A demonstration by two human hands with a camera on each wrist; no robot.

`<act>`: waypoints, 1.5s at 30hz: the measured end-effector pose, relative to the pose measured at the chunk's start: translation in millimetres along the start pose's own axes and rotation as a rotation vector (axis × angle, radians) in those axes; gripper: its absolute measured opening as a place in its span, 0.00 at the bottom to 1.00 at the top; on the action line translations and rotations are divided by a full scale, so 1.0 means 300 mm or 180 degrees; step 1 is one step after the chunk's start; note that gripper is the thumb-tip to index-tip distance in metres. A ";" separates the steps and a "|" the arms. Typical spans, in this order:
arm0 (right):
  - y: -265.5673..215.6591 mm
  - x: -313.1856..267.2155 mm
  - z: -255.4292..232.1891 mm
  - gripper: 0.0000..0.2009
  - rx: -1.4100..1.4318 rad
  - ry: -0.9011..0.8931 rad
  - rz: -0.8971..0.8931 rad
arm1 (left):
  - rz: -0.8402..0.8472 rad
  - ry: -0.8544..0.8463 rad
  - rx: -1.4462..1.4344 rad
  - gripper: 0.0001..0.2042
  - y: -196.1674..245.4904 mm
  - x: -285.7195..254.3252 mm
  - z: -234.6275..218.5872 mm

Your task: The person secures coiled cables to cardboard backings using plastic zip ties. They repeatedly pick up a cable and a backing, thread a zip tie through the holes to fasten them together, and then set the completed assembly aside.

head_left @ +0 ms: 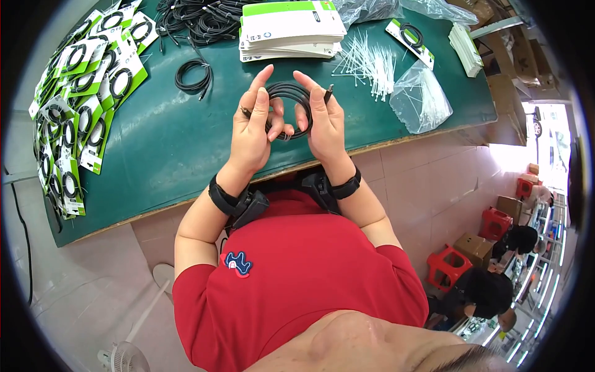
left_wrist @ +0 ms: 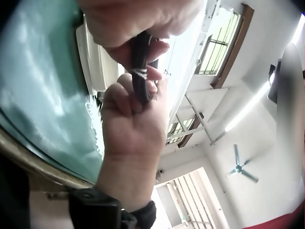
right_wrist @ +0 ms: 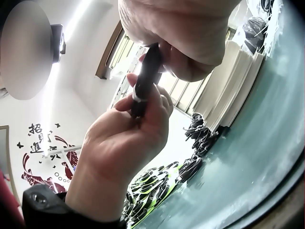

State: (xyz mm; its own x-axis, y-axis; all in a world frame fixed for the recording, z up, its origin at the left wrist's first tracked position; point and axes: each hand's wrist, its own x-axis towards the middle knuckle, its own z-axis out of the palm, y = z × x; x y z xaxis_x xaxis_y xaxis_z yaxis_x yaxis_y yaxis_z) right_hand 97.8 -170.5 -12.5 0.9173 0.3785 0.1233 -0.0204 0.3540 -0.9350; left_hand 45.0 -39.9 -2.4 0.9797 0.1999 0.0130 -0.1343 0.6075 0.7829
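A coil of black cable [head_left: 291, 92] is held upright between both hands above the front part of the green table [head_left: 186, 146]. My left hand [head_left: 251, 133] grips its left side, thumb and forefinger pointing up, other fingers curled in at the ring. On the opposite side my right hand [head_left: 327, 130] holds the coil the same way. A plug end [head_left: 328, 93] sticks out by the right fingers, another by the left. In the left wrist view, a thin pale band wraps the coil [left_wrist: 138, 88] between the hands.
Carded cables [head_left: 80, 80] cover the table's left end. Beyond the hands lie a loose coiled cable [head_left: 193, 75], a heap of black cables [head_left: 201, 22], a stack of cards [head_left: 291, 31] and white cable ties [head_left: 372, 65]. A bag of ties [head_left: 421, 102] lies at right.
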 end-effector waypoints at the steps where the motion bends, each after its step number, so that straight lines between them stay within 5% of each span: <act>1: -0.005 0.003 -0.007 0.24 -0.0108 -0.0077 0.0015 | -0.0073 0.0007 0.0126 0.21 0.008 -0.005 0.002; 17: -0.015 -0.016 -0.034 0.15 -0.1352 -0.0535 0.0176 | -0.0330 0.0160 0.0208 0.15 -0.008 -0.020 -0.053; 24: 0.011 0.001 -0.028 0.15 -0.0313 -0.0450 0.0395 | -0.0642 0.0168 -0.0223 0.15 0.011 -0.015 -0.047; 32: -0.012 0.000 -0.027 0.16 -0.0315 -0.0641 0.0493 | -0.0507 -0.0190 0.0484 0.16 0.027 -0.029 -0.073; 43: -0.058 -0.043 -0.057 0.16 -0.0857 -0.1120 0.0723 | -0.1075 -0.1338 0.1272 0.18 0.128 -0.026 -0.104; 45: -0.064 -0.043 -0.052 0.18 -0.0858 -0.1181 0.0794 | -0.1099 -0.1175 0.1119 0.17 0.115 -0.032 -0.099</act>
State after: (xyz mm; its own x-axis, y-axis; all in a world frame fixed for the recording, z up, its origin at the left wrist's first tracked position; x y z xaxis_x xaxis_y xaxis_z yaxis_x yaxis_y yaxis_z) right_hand 92.4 -195.4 -1.4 0.6940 0.7182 -0.0504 -0.0725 0.0000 -0.9974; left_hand 26.6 2.0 6.2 0.9532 -0.2806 -0.1126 0.1953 0.2872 0.9377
